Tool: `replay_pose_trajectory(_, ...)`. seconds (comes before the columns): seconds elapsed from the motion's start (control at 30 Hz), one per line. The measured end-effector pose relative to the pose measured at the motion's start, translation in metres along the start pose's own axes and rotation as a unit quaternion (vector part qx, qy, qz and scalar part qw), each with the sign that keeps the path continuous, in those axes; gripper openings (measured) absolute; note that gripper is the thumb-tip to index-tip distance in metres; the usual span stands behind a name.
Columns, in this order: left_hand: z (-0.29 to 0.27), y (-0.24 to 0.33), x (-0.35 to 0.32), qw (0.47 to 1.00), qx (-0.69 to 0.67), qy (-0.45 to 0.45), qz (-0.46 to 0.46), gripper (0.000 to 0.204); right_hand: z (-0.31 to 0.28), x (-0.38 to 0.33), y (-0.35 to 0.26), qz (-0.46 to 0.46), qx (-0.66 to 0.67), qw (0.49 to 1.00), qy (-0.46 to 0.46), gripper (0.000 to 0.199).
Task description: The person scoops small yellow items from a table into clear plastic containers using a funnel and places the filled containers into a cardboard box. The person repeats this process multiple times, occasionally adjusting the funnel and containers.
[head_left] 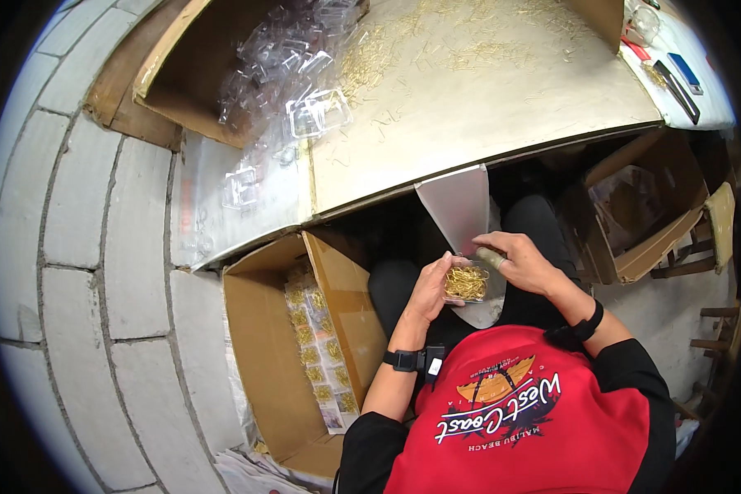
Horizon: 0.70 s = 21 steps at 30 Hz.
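Observation:
A small clear plastic box (467,282) filled with thin gold pins sits between both hands, just below the table's edge over my lap. My left hand (430,290) grips its left side. My right hand (519,260) presses on its top right, one finger wearing a pale finger cot. A grey funnel-shaped sheet (459,206) hangs from the table edge right above the box.
An open cardboard carton (265,362) at my left holds rows of filled clear boxes (317,350). The table (502,107) carries scattered gold pins (387,49) and a heap of empty clear boxes (292,66). Another open carton (642,206) stands at the right.

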<state>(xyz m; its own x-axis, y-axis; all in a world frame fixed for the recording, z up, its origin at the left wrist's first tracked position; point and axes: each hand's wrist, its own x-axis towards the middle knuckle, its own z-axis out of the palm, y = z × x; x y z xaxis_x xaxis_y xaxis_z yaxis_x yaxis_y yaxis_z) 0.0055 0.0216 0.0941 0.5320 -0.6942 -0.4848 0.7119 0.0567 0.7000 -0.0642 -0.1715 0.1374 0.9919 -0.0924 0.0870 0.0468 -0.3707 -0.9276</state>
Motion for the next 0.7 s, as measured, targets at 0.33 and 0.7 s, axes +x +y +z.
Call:
replay_pose_trajectory(0.33, 0.041, 0.028, -0.006, 0.994, 0.004, 0.087, 0.067, 0.047, 0.013, 0.020, -0.006, -0.053, 0.047, 0.995, 0.068, 0.014)
replay_pose_trajectory(0.7, 0.055, 0.047, -0.009, 0.989, -0.027, 0.077, 0.122, 0.038, -0.013, 0.012, -0.029, -0.138, -0.011, 0.985, 0.107, 0.029)
